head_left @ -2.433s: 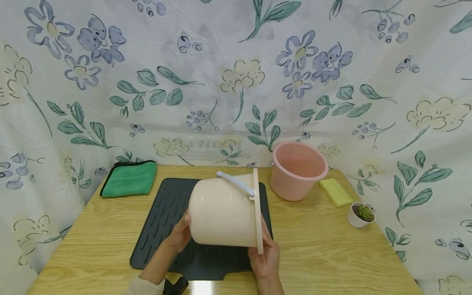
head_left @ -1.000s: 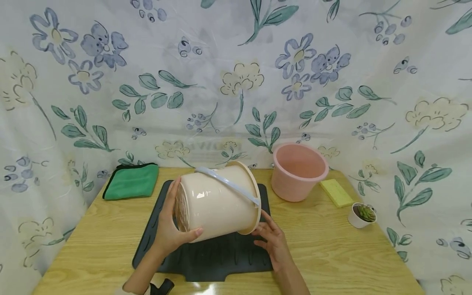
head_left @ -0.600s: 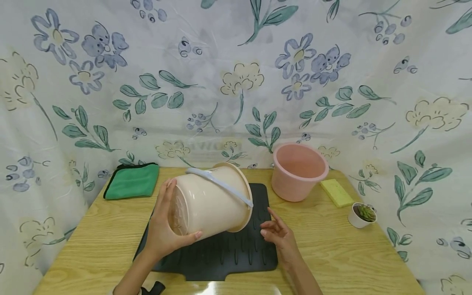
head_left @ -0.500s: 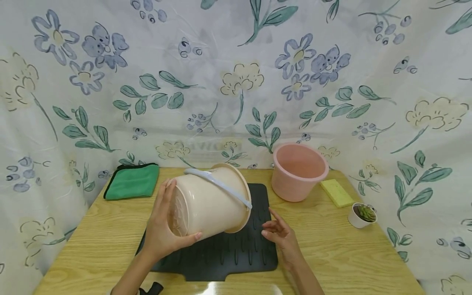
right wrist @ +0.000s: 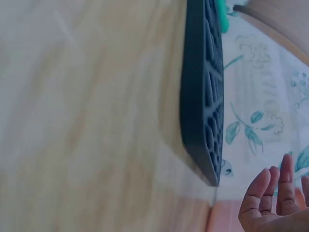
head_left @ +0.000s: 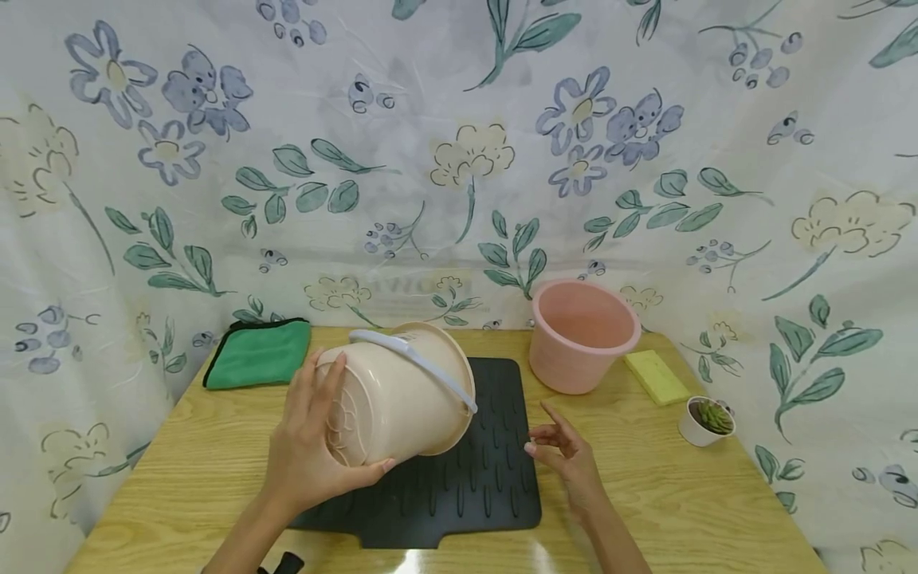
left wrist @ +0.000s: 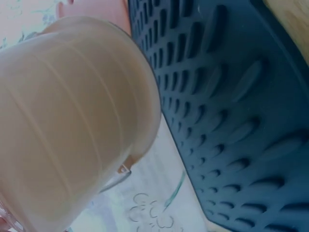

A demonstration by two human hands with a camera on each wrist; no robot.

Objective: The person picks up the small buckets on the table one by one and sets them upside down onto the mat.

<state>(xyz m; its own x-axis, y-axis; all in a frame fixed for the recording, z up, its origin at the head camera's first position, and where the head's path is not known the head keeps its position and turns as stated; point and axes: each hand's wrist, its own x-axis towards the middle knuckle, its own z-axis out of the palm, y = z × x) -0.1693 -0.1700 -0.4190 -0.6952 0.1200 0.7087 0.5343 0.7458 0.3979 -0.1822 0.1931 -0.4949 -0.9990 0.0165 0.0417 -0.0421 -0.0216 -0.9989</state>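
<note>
Pink tub point(head_left: 574, 368), cloth point(head_left: 258, 355), probably a sponge point(head_left: 656, 378)

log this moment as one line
left hand: grips cream round plastic bucket by base, tilted over black ridged rectangular mat | right hand: holds nothing, apart from bucket | pink round plastic tub: upright

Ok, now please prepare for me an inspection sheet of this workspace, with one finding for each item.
Surface: wood-grain table, with a dark ridged mat on it.
Job's things: cream bucket, tilted on its side over the mat.
Clutter: cloth at back left; pink bucket, sponge and potted plant at right.
Hands: left hand grips the cream bucket at its base; right hand holds nothing, near the mat's right edge.
Cables: nothing seen.
Surroundings: floral curtain behind and at both sides.
</note>
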